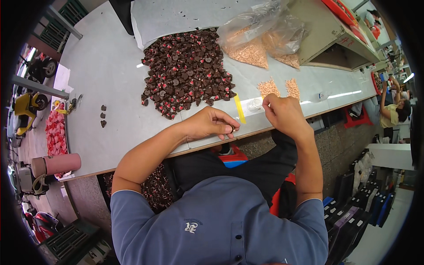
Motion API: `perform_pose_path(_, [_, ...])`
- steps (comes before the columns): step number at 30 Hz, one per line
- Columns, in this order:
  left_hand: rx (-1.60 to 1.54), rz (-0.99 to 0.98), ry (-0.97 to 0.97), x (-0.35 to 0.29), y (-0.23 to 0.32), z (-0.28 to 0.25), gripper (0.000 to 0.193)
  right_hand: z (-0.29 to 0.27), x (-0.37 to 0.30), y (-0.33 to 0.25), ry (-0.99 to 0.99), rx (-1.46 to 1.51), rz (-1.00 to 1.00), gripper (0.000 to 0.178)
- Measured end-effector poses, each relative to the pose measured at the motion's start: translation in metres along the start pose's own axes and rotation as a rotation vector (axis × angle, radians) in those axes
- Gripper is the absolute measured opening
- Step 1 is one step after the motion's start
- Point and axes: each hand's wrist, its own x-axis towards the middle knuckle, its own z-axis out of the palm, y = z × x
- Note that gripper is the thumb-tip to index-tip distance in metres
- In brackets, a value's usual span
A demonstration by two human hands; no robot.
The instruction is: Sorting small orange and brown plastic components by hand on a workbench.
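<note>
My left hand [205, 123] is closed near the table's front edge, pinching a small dark piece [232, 128] between thumb and fingers. My right hand [285, 110] hangs with its fingertips pinched together, beside a small white round container [255, 104]; anything between those fingertips is too small to make out. Just beyond it lie two small heaps of beige bits, a left heap [267, 86] and a right heap [292, 88]. A broad pile of dark brown pieces with red-and-white spots [185, 73] spreads over the table past my left hand.
Clear plastic bags of beige bits [249, 53] lie at the back, next to a beige metal box [335, 46]. Yellow tape [240, 108] marks the table [104, 57]. Several dark pieces [103, 116] and a pink bottle [62, 164] sit to the left. A co-worker [395, 110] is far right.
</note>
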Motion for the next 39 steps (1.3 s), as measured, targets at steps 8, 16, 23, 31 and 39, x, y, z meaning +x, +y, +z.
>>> perform_pose_path(8, [-0.057,0.014,0.011,0.001,-0.001,-0.002,0.028,0.007,0.008,0.001,-0.049,-0.124,-0.014,0.007])
perform_pose_path(16, [-0.115,-0.006,0.039,0.000,0.000,-0.003,0.028,0.002,0.006,-0.009,0.019,0.055,-0.027,0.007])
perform_pose_path(23, [-0.167,-0.016,0.070,0.003,-0.003,-0.003,0.027,0.030,-0.007,-0.052,0.090,0.446,-0.042,0.011])
perform_pose_path(31, [-0.170,-0.009,0.083,0.003,-0.006,-0.001,0.025,0.040,-0.007,-0.054,0.144,0.361,-0.093,0.011])
perform_pose_path(39, [-0.163,-0.002,0.079,0.001,-0.004,-0.002,0.026,0.041,-0.008,-0.057,0.178,0.500,0.020,0.011])
